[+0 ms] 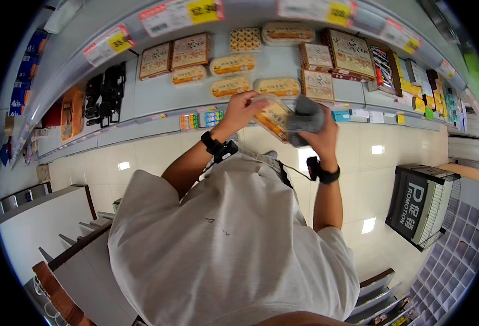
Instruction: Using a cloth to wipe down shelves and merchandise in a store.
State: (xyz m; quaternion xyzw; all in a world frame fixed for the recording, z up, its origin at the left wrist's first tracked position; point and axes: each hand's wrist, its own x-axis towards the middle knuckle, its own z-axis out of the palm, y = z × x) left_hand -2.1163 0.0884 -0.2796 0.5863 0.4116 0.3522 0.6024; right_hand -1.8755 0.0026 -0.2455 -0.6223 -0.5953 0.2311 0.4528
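Note:
In front of the shelf edge my left hand (239, 112) grips one end of a clear plastic oblong box (275, 118) with a cream and orange printed face. A grey cloth (304, 118) is bunched in my right hand (324, 136) and lies against the box's other end. Similar oblong boxes (278, 87) rest on the shelf (174, 95) just beyond, one (230, 87) close to my left hand. A square patterned carton (317, 84) stands near my right hand. Both wrists wear black strapped devices.
Further back are larger decorated cartons (190, 49) and a small box of round pieces (245, 39). An upper shelf edge with price tags (181, 15) overhangs them. Black packaged items (106, 95) and an orange basket (71, 114) stand left. A promotion bin (418, 203) is at right.

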